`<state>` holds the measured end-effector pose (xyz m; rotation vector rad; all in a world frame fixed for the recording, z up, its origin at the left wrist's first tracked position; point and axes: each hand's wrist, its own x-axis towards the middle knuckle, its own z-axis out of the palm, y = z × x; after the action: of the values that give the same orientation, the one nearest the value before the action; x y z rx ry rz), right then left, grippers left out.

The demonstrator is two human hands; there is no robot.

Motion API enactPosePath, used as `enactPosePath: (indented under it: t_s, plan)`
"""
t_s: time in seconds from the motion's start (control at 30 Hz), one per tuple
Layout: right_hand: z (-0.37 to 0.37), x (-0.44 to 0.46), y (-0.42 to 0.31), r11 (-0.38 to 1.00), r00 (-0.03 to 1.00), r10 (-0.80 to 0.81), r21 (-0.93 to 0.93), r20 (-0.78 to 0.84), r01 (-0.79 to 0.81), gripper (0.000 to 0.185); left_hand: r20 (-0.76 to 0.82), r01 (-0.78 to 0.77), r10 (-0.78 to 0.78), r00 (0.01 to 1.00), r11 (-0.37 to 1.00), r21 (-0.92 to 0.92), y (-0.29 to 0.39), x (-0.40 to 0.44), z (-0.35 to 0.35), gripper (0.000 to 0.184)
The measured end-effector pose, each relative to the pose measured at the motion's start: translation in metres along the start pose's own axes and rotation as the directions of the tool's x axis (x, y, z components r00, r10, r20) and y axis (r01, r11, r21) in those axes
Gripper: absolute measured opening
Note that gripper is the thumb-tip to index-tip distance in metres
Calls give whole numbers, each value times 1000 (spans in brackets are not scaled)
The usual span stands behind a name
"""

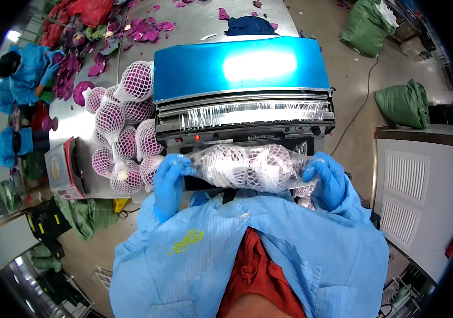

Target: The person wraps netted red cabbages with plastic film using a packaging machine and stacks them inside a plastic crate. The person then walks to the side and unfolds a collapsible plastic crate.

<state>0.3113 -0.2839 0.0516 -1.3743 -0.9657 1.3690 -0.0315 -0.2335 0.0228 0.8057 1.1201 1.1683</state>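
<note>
Two purple cabbages (226, 161) in white foam nets lie side by side inside clear plastic film (252, 168), close to my chest. Blue-gloved, my left hand (171, 180) pinches the film at its left end. At the opposite end my right hand (326, 177), also in a blue glove, grips the film with its fingers closed. Just beyond the bundle stands a sealing or wrapping machine (242, 69) with a shiny blue top. Ragged film hangs along its front bar, and a red light glows on its panel. Part of its lower front is hidden by the bundle.
Several netted cabbages (112, 116) are piled left of the machine on a metal table (96, 185). Loose purple leaves (149, 31) and a dark blue cloth (251, 25) lie behind. A red-grey box (64, 168) sits at left. Co-workers (27, 74) stand far left; green sacks (404, 103) are right.
</note>
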Motion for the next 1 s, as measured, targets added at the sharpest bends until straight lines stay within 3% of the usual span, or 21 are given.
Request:
enactPosePath:
  t_s: [0.07,0.1,0.2,0.23,0.33,0.37,0.4,0.47,0.5,0.6,0.67,0.73,0.83,0.93,0.97,1.0]
  plan:
    - [10,1,5,957,971,203,235,-122,-171,25,-22,-8,5,1000,994,-113,-25,9,-1,13]
    - [10,3,15,955,942,282,149,-181,-258,28,-153,-14,-2,988,995,-103,-41,12,3,15]
    - [-4,8,60,960,878,275,58,-391,-274,30,-176,91,-124,977,979,-182,-58,10,-9,20]
    - [-23,8,90,963,881,264,60,-392,-262,32,-246,65,-84,966,994,-83,-60,9,-8,24]
    - [-25,6,98,884,877,142,-340,-459,-321,36,-336,113,-53,940,980,162,-76,12,-21,25]
    - [-20,6,91,736,891,33,-592,-454,-329,34,-304,25,109,946,914,406,-96,16,-33,23]
    - [-20,9,99,647,911,-91,-719,-403,-253,34,-228,-114,295,928,807,579,-96,19,-31,22]
    - [-20,17,119,400,920,-311,-911,-238,-100,35,17,-347,588,809,453,821,-99,28,-20,20]
    - [-12,23,110,337,941,-266,-935,-209,-112,31,5,-243,503,864,410,879,-94,25,-12,17]
    - [1,43,121,240,969,-227,-970,-93,-37,30,250,-263,408,878,-26,965,-87,34,13,12]
    - [7,54,130,222,970,-240,-975,-46,9,29,266,-229,494,828,-136,964,-119,39,9,12]
    - [7,59,136,220,968,-252,-975,-14,44,29,259,-230,455,852,-118,966,-116,39,14,12]
    - [8,63,142,243,959,-281,-965,24,96,28,309,-337,502,808,-36,941,-114,40,14,13]
    - [3,63,134,307,938,-344,-938,52,164,27,333,-472,502,798,177,864,-111,39,19,15]
    - [-2,61,125,343,924,-377,-919,56,196,26,303,-550,540,785,384,741,-113,36,24,15]
    - [-5,58,111,385,909,-413,-893,61,235,26,295,-573,494,818,653,495,-116,36,26,9]
